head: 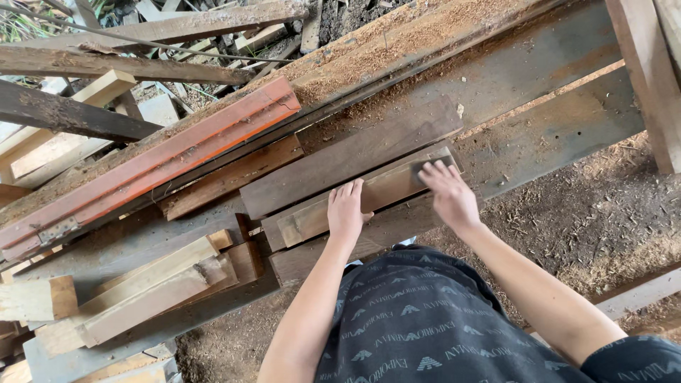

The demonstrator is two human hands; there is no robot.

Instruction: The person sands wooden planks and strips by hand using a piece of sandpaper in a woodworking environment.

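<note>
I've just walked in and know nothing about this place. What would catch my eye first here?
Probably the two bare hands at centre: the left hand lies flat on a pale wooden plank, while the right hand presses a dark sanding sheet against its far end. To the left, a long orange-red painted beam stands out among grey, sawdust-strewn boards.

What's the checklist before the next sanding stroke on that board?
1. Left hand flat on the board, steadying it: ok.
2. Right hand pressing the sandpaper at the board's far end: ok.
3. Board resting on the planks beneath it: ok.
4. Board clamped or fixed: cannot tell.
5. Sandpaper grit and wear: cannot tell.
6. Orange beam apart from both hands: ok.
</note>
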